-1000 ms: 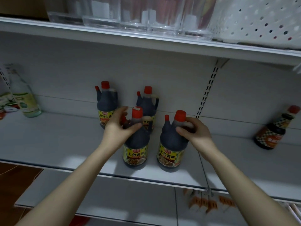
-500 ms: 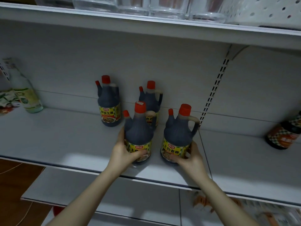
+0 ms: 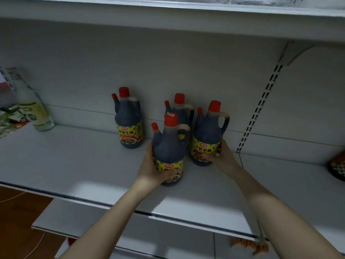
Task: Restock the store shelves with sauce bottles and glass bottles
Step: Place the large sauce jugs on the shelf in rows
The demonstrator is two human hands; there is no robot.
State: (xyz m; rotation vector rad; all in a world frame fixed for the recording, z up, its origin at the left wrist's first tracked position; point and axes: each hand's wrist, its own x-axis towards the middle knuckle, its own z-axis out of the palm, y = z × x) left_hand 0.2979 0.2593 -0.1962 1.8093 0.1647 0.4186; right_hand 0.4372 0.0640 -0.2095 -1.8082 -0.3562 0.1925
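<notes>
- Sauce bottles, four in all, stood in a cluster on the white shelf (image 3: pixel 74 165). The front sauce bottle (image 3: pixel 169 146) serves as the landmark for every place below.
- Far left of it, a clear bottle (image 3: pixel 35 111) with a pale label leaned near the back wall, beside some green packets (image 3: pixel 11 118) at the edge of view.
- Nearer on its left, and further back, stood the left sauce bottle (image 3: pixel 128 124), apart from the rest and full of dark liquid.
- The left hand (image 3: pixel 151 171) gripped the landmark low on its body, fingers round its left side and thumb across the yellow label.
- The landmark itself was upright, long axis vertical, red cap up, small spout to the left, handle to the right, and dark liquid up to the neck.
- Just behind it, the back sauce bottle (image 3: pixel 182 109) was partly hidden.
- Just to its right, the right sauce bottle (image 3: pixel 209 131) stood upright and faced the same way.
- The right hand (image 3: pixel 222 157) gripped that bottle at its label, thumb on the front.
- Further right, a slotted upright (image 3: pixel 261 105) ran up the back wall.
- Far right, a checked-label bottle (image 3: pixel 336 167) was cut off by the frame edge.
</notes>
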